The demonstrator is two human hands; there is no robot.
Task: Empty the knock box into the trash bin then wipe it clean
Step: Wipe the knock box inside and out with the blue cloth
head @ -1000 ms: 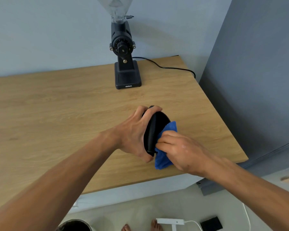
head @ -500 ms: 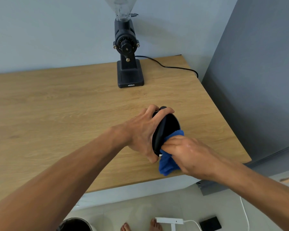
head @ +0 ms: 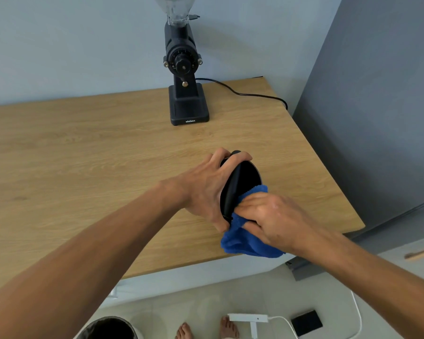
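Note:
The black round knock box is tipped on its side above the wooden table, its opening facing right. My left hand grips its body from the left, fingers curled over the top rim. My right hand presses a blue cloth into the lower part of the opening; the cloth's loose end hangs down below the hand. The trash bin shows as a dark-lined rim on the floor at the bottom left.
A black coffee grinder with a clear hopper stands at the back of the table, its cable trailing right. A grey wall panel is close on the right. On the floor lie a white power strip and a black block.
The right hand has slid the cloth lower along the knock box opening, so more blue cloth hangs below. The left hand keeps the same grip.

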